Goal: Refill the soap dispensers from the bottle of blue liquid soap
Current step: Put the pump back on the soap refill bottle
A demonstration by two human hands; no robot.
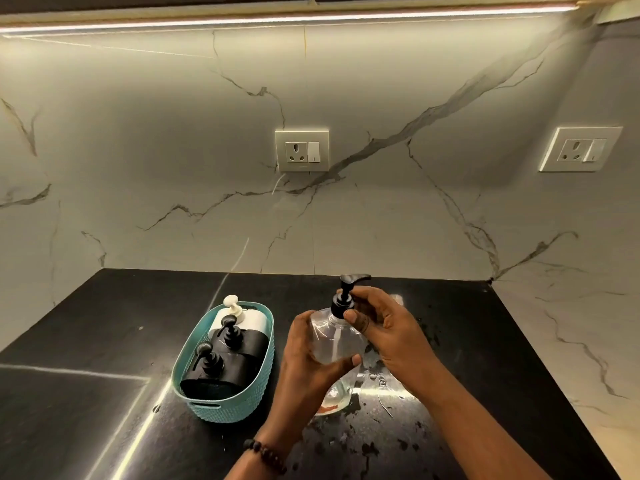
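A clear plastic dispenser bottle (334, 344) with a black pump head (348, 292) stands on the black counter (485, 358); it looks nearly empty. My left hand (308, 355) grips its body from the left. My right hand (384, 327) pinches the black collar below the pump. A teal basket (228, 407) to the left holds two black dispensers (228, 336) (207, 367) and a white one (235, 311). No bottle of blue soap is in view.
Drops of liquid glisten on the counter around the bottle's base (377, 379). The marble wall behind carries two socket plates (302, 148) (580, 148). Something small and clear (396, 299) shows just behind my right hand.
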